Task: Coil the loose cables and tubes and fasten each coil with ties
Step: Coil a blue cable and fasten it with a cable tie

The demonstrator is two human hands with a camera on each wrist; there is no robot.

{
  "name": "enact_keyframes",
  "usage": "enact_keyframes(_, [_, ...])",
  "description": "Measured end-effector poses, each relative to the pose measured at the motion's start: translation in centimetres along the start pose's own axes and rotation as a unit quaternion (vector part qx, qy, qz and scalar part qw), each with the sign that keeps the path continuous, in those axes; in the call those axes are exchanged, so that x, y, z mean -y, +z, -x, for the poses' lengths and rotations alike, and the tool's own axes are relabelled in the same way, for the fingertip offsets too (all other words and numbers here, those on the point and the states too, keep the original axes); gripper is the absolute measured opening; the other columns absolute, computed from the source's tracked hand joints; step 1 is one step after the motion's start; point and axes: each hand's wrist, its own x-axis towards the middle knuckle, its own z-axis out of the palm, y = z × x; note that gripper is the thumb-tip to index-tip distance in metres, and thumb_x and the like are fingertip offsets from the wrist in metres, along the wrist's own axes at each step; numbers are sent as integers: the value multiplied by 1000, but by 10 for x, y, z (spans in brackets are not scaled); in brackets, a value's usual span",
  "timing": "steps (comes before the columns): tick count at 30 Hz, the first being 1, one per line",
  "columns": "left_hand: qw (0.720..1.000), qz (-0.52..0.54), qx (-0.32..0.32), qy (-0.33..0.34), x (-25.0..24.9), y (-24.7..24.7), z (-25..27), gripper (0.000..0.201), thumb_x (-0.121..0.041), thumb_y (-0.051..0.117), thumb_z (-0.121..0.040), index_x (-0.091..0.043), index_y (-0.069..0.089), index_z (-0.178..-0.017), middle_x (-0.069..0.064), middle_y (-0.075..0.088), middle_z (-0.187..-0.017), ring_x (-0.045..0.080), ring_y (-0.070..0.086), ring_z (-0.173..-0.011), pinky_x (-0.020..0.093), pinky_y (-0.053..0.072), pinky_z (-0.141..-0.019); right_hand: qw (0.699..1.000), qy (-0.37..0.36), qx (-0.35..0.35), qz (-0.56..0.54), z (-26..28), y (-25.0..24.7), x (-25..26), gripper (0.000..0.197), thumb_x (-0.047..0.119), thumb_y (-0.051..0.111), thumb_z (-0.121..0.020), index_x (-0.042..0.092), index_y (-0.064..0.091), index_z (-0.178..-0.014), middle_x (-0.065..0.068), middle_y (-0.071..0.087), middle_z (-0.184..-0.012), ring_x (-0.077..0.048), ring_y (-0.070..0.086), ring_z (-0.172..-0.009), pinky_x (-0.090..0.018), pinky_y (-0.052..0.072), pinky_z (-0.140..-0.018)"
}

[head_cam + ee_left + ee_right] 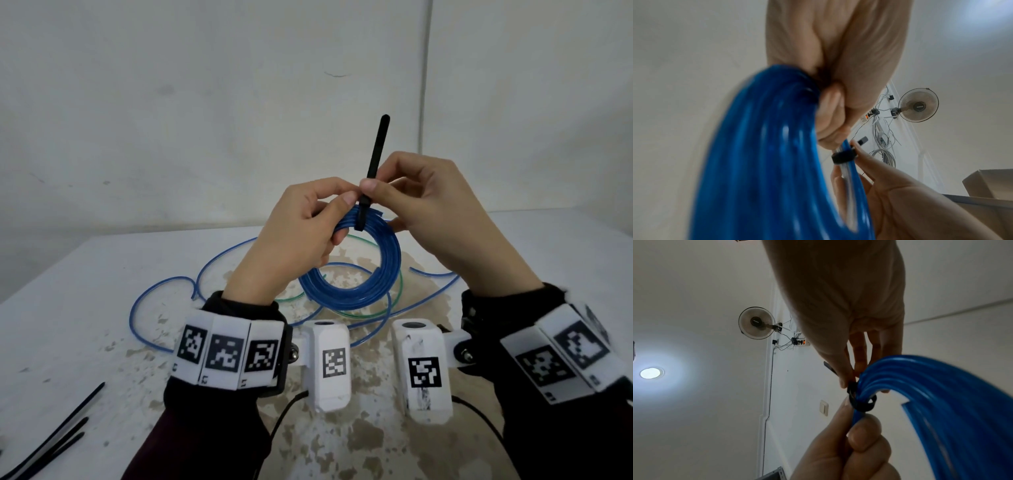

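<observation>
From the head view I see my left hand (294, 240) gripping the blue tube coil (356, 270) above the table (85, 308), while my right hand (428, 212) pinches the black tie (375, 154) wrapped round it; both wrist views show the tie (843, 157) looped round the coil (941, 394)

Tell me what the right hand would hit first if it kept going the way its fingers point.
Probably the left hand: the right hand points leftward, pinching the black strap tie around the coiled blue plastic tube, and their fingertips look almost touching.
</observation>
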Motion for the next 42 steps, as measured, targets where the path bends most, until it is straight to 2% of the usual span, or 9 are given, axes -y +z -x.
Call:
enact_keyframes(4, [1000, 2, -11, 20, -3, 0, 1, 24, -23, 48, -99, -19, 69, -89, 11, 41, -58, 20, 27, -47, 21, 24, -39, 999, 12, -12, -27, 0, 1, 1, 15, 19, 68, -87, 15, 63, -73, -8, 71, -78, -22, 68, -78, -33, 58, -58])
enact_keyframes(8, [999, 15, -24, 29, -3, 6, 0, 20, -27, 57, -94, -12, 69, -88, 3, 39, -51, 11, 26, -38, 19, 22, -39, 998, 31, -23, -56, 1, 0, 2, 15, 18, 70, -85, 15, 65, -71, -4, 69, -73, -13, 66, -69, -28, 55, -58])
enact_keyframes(15, [998, -25, -29, 46, -1, 4, 0, 15, -21, 60, -92, -15, 69, -82, 6, 40, -51, 11, 25, -40, 16, 23, -39, 998, 26, -47, -42, 1, 5, 0, 18, 18, 68, -86, 15, 60, -71, -18, 67, -74, -34, 66, -74, -47, 59, -62])
enact_keyframes(17, [996, -56, -32, 61, -2, 6, 0, 15, -21, 60, -92, -13, 68, -82, -8, 42, -43, 9, 27, -39, 14, 24, -39, 997, 18, -56, -41, 0, 6, 0, 20, 17, 67, -87, 15, 57, -70, -20, 64, -76, -38, 63, -74, -43, 58, -57])
enact_keyframes(20, [989, -110, -41, 89, 0, 8, -1, 18, -23, 61, -92, -11, 68, -80, -9, 43, -41, 7, 29, -38, 17, 25, -42, 998, 9, -67, -13, 0, 7, -3, 19, 16, 65, -88, 12, 54, -73, -9, 60, -78, -25, 61, -67, -33, 54, -52])
enact_keyframes(25, [980, -166, -52, 93, 6, 8, -3, 23, -27, 62, -91, -15, 67, -72, -8, 42, -42, 7, 34, -41, 18, 29, -47, 997, 21, -64, 39, 0, 13, -10, 17, 17, 64, -88, 11, 54, -75, 1, 56, -70, -16, 56, -61, -41, 54, -62])
enact_keyframes(30, [996, -57, -61, 21, 6, 11, -5, 21, -22, 60, -92, -10, 71, -79, -9, 40, -41, 6, 31, -38, 14, 25, -39, 999, 30, -28, 12, -2, 6, -7, 17, 19, 63, -90, 14, 56, -75, 0, 61, -78, -15, 63, -65, -25, 53, -54])
enact_keyframes(35, [999, -22, -37, 23, 1, 12, -2, 25, -23, 56, -95, -7, 72, -83, -11, 41, -39, 6, 29, -36, 10, 26, -39, 993, 87, 56, -54, 0, -3, -4, 15, 20, 61, -92, 10, 60, -80, -3, 63, -76, -6, 62, -68, -18, 50, -59])
enact_keyframes(42, [996, -51, -36, 61, 1, 11, -2, 24, -22, 56, -95, -7, 74, -88, -10, 58, -51, 3, 41, -38, 9, 33, -44, 997, 38, -4, -73, -1, 2, -2, 22, 11, 63, -90, 12, 52, -72, 3, 58, -67, -12, 60, -60, -20, 48, -53])
